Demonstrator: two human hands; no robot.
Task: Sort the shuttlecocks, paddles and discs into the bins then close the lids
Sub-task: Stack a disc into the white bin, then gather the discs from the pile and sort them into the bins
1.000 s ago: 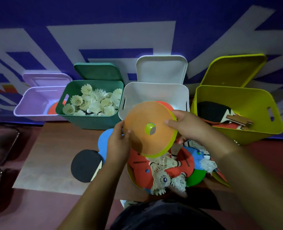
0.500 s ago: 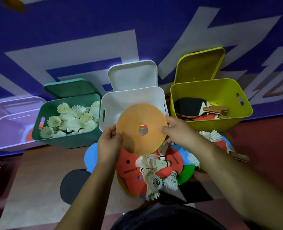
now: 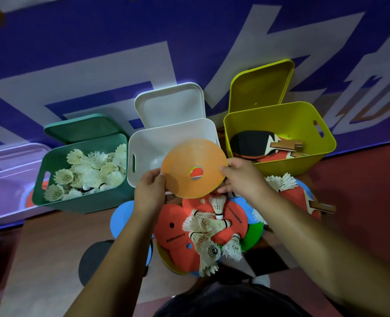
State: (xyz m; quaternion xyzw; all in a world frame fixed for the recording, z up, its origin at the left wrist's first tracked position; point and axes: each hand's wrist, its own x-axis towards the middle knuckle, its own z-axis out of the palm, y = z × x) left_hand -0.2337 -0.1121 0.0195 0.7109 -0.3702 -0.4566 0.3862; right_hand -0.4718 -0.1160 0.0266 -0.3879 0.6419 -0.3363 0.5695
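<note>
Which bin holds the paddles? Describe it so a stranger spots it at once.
Four open bins stand in a row along the purple-and-white wall. The yellow-green bin is at the row's right end, next to the white bin. It alone holds black and red paddles with wooden handles; the green bin holds shuttlecocks.

In a row, left to right, stand the first bin [image 3: 4, 179], the second bin [image 3: 79, 202] holding shuttlecocks [image 3: 91, 170], the third bin [image 3: 148, 143] and the fourth bin [image 3: 281, 113] holding paddles [image 3: 253, 143]. Before them, on the counter [image 3: 52, 248], loose shuttlecocks [image 3: 208, 225] lie on a pile of discs [image 3: 173, 236].
</note>
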